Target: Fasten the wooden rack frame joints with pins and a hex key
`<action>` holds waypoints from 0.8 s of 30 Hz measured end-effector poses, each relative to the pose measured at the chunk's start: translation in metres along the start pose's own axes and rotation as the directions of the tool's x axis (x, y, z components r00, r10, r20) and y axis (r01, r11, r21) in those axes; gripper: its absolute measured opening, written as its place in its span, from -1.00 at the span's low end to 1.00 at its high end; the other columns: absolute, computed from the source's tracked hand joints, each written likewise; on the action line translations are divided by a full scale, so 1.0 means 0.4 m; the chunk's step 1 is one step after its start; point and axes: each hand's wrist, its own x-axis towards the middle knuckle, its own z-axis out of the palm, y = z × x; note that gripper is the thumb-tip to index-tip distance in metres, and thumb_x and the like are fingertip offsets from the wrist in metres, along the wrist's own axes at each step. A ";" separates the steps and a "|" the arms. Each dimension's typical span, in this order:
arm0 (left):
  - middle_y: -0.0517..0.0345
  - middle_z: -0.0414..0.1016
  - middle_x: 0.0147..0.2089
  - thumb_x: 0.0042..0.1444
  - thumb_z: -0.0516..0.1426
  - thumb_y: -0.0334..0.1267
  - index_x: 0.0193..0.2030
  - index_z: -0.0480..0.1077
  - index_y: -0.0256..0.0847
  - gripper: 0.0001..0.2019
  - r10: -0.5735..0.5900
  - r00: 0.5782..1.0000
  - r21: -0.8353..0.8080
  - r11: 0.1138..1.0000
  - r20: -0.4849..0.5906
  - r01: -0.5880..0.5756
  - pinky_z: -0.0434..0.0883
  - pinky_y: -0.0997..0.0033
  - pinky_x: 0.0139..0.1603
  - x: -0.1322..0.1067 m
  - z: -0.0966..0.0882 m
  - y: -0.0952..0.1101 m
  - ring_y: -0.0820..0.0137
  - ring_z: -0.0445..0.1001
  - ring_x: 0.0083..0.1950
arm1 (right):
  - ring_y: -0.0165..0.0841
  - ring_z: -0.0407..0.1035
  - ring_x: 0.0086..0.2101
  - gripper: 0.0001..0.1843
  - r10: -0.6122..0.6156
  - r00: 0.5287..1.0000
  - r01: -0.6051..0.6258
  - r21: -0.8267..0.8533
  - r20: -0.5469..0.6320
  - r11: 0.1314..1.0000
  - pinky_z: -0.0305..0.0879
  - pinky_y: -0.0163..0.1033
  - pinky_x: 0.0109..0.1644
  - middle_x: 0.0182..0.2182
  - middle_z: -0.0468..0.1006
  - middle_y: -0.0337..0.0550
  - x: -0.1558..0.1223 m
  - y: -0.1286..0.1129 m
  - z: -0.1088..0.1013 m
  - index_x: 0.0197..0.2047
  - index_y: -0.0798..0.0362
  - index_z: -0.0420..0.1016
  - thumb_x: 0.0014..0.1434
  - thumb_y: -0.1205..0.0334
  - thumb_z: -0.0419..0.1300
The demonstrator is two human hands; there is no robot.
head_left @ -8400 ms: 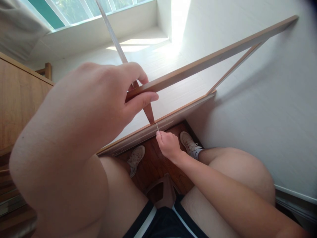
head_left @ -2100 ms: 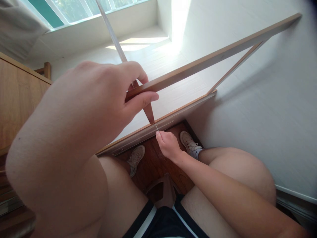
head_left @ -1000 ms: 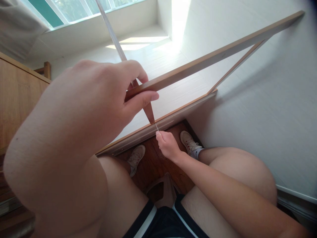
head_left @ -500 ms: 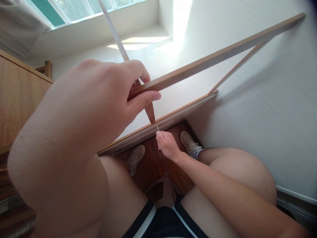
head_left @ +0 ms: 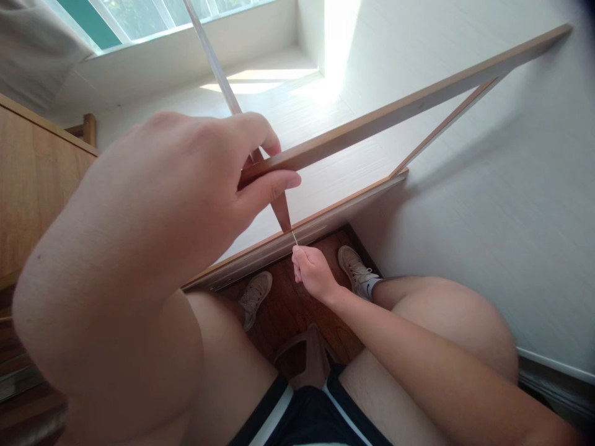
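My left hand (head_left: 195, 173) pinches the near end of a long wooden slat (head_left: 400, 111) between thumb and fingers. An upright wooden piece (head_left: 281, 212) meets the slat under that hand and runs down to a lower wooden rail (head_left: 344, 204). At its foot, my right hand (head_left: 314, 272) is closed around a thin metal tool (head_left: 294, 238). The tool's tip touches or nearly touches the bottom of the upright; its handle is hidden in my fist. Another slanting wooden piece (head_left: 446, 130) joins the slat and the rail farther right.
A pale pole (head_left: 214, 62) slants up behind my left hand. Wooden furniture (head_left: 41, 179) stands on the left, below a grey curtain (head_left: 37, 43). The white wall (head_left: 520, 217) borders the right. My shoes (head_left: 257, 297) rest on dark wooden flooring, near a brown plastic-looking piece (head_left: 316, 356).
Almost nothing differs. My right hand has shifted very slightly left with the tool, and my left hand keeps its grip on the slat.
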 end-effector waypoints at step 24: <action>0.28 0.32 -0.40 0.30 -0.12 0.35 0.08 0.44 0.00 -0.42 0.078 0.995 0.075 0.994 -0.055 -0.074 0.35 0.24 -0.19 0.000 0.002 0.000 0.31 0.51 -0.28 | -0.39 0.16 -0.55 -0.54 -0.119 0.992 0.075 -0.524 -0.050 0.848 -0.09 -0.23 -0.37 -0.60 0.30 -0.25 -0.014 -0.005 -0.004 -0.50 0.00 0.24 0.45 0.08 -0.09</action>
